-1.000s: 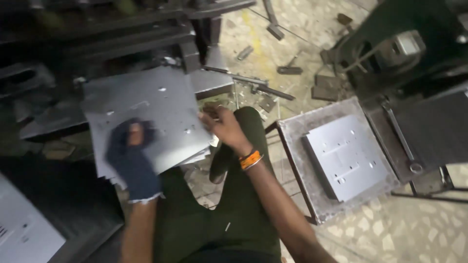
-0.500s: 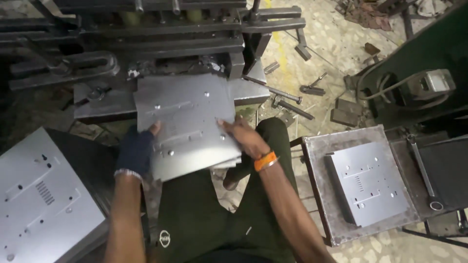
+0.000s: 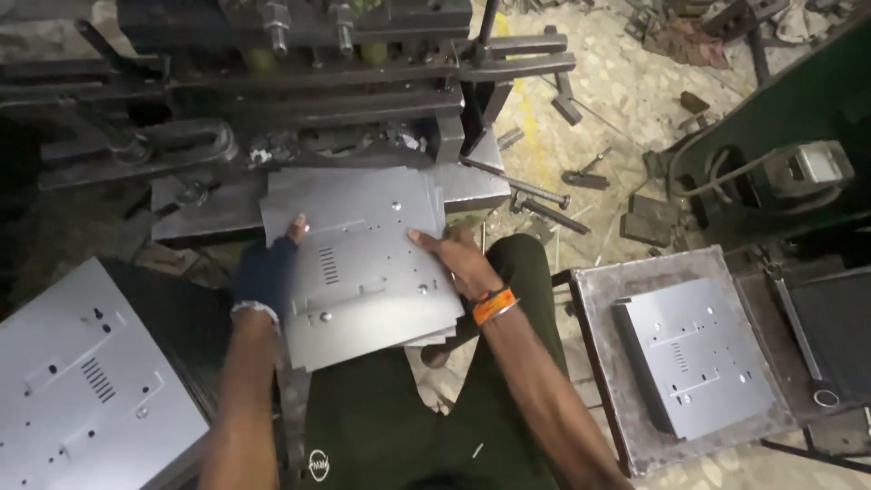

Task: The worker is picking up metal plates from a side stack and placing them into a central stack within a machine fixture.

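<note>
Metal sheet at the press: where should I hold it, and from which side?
Take the metal sheet by its two side edges, near the end closest to you, coming from below the press. It lies flat and wide; the left hand and right hand already flank it there.

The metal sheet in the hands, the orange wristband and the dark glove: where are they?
metal sheet (image 3: 363, 263), head view, middle of its flat face
orange wristband (image 3: 494, 306), head view, top of the band
dark glove (image 3: 264, 277), head view, its back
</note>
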